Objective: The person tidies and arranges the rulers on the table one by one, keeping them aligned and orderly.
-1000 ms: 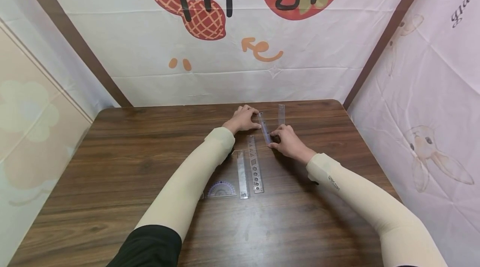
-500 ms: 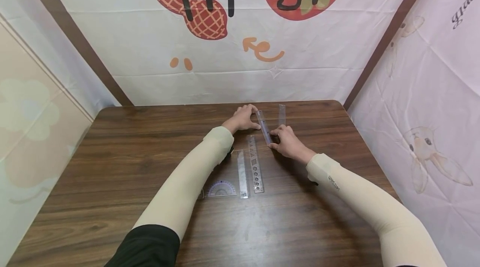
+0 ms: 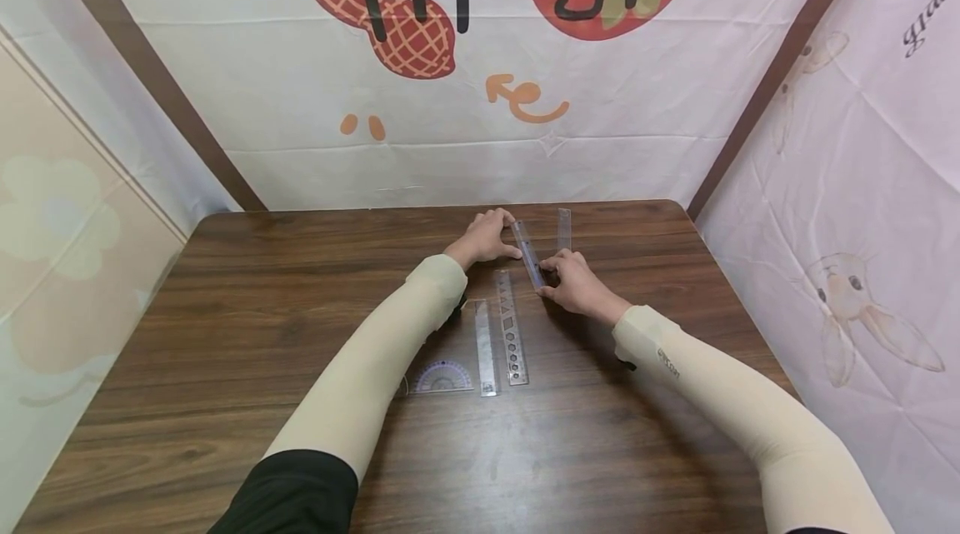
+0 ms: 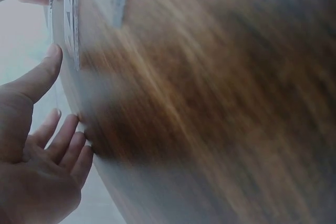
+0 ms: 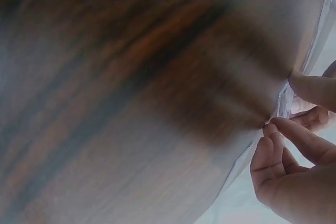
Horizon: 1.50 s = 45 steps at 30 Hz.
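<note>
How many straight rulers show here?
4: a bluish ruler between left hand and right hand, a far ruler behind the latter, a stencil ruler and plain ruler side by side nearer. The left arm may hide more.

Bright, even light across the head view, with a milky glare on my table (image 3: 487, 451) at lower centre and a soft shadow beneath my right sleeve (image 3: 705, 380). Now my left wrist view: dimmer, hazy, the table's grain smeared at right, whitish light washing out the left edge. My right wrist view's murky too, blurred through the middle, pale glow behind my right hand (image 5: 302, 187).
</note>
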Each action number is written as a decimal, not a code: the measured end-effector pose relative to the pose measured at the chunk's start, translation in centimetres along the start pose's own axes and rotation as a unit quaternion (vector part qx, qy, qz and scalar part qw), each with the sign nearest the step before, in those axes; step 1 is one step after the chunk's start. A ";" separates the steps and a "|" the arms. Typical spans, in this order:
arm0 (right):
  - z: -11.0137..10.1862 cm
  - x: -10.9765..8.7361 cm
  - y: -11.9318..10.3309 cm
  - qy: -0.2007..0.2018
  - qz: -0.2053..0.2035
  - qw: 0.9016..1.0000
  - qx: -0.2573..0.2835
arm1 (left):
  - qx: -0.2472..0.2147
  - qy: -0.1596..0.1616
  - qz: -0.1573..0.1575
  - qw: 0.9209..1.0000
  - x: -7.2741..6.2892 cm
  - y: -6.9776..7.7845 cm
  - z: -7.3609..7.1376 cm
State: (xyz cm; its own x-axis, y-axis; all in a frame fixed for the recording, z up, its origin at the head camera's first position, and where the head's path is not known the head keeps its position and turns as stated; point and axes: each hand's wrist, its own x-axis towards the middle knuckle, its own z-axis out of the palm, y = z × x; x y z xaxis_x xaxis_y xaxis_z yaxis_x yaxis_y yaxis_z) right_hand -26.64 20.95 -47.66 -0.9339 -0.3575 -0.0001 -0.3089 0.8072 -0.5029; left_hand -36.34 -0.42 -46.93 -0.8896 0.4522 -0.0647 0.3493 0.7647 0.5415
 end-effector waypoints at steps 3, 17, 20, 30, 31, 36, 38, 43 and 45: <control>0.1 0.0 -0.1 -0.005 0.004 1.000 0.002 | -0.001 -0.004 -0.007 1.000 0.2 -0.2 0.1; 0.6 0.2 0.1 -0.009 -0.005 1.000 0.008 | -0.005 0.001 -0.001 1.000 -0.5 -0.6 0.0; 0.5 0.1 0.1 -0.012 -0.006 1.000 0.013 | -0.006 0.000 -0.003 1.000 -0.7 -0.6 -0.1; 0.2 -0.1 0.1 -0.007 -0.010 0.999 0.046 | -0.016 0.000 -0.006 1.000 -0.8 -1.0 -0.3; 0.2 -0.2 0.0 -0.007 -0.012 0.999 0.051 | -0.014 -0.001 -0.008 1.000 -0.8 -1.0 -0.3; 0.1 -0.5 0.0 -0.008 -0.020 0.997 0.075 | -0.017 0.010 -0.006 1.000 -1.1 -1.0 -0.3; 0.1 -0.6 -0.1 -0.008 -0.024 0.997 0.076 | -0.029 0.020 -0.001 0.999 -1.4 -1.0 -0.4; -0.1 -1.0 -0.4 0.002 -0.042 0.997 0.071 | -0.073 0.030 0.001 0.997 -1.8 -1.2 -0.4; -0.2 -1.2 -0.6 0.009 -0.053 0.996 0.066 | -0.095 0.032 -0.002 0.995 -2.0 -1.2 -0.5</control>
State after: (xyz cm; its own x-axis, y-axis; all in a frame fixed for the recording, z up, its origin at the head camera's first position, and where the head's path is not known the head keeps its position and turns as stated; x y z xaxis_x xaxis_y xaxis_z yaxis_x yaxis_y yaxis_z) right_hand -25.35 21.02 -47.23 -0.9002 -0.4292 0.0738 -0.3816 0.6959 -0.6084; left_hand -35.07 -2.49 -47.06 -0.9099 0.4146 -0.0161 0.2896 0.6624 0.6909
